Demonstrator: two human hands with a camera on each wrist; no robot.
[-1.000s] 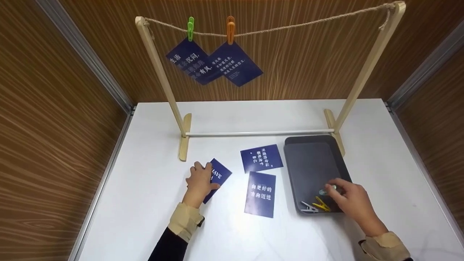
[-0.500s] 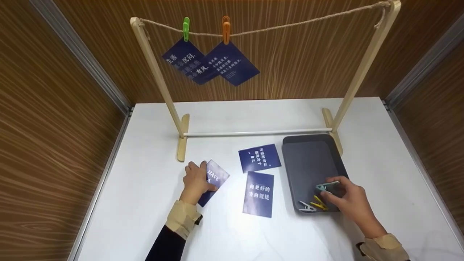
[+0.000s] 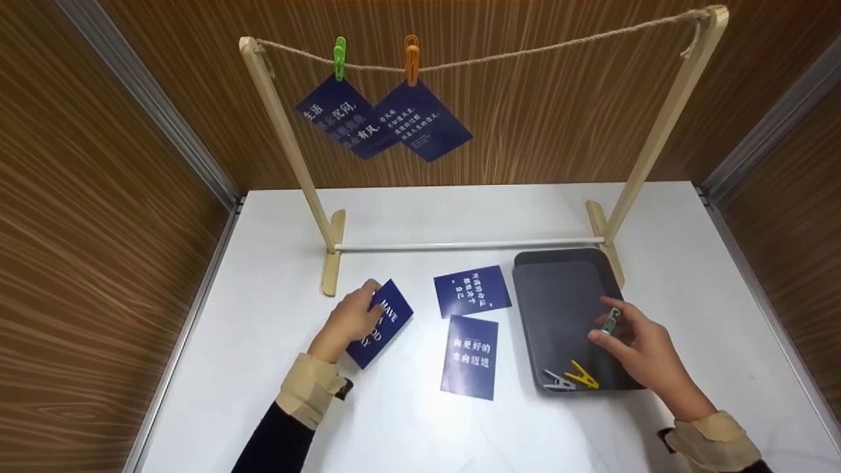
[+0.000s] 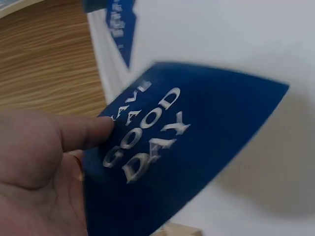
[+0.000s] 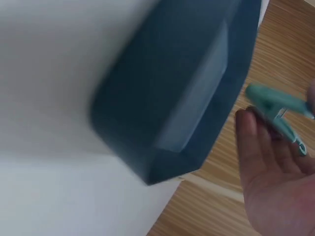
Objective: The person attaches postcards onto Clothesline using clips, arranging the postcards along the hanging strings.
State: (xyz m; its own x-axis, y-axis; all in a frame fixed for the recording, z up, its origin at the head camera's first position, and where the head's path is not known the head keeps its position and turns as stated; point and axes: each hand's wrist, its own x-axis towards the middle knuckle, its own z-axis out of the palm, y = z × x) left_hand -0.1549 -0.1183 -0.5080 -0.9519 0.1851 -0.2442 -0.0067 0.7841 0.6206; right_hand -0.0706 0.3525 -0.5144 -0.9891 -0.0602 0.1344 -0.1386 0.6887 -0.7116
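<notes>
Over the bench's (image 3: 420, 217) left half, near the rack's left foot: your left hand (image 3: 348, 320), thumb and fingers pinching the blue "HAVE A GOOD DAY" card (image 3: 381, 322), lifted at a tilt. Over the grey tray (image 3: 558, 295) toward the right edge: your right hand (image 3: 640, 351), fingertips pinching a teal clothespin (image 3: 611, 321). Tray's near corner: one yellow clothespin (image 3: 582, 374), one grey clothespin (image 3: 557, 380).

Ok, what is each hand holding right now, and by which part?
Left hand pinches the dark blue printed card at its left edge. Right hand pinches the small teal plastic clothespin, apparently near its lower end.
</notes>
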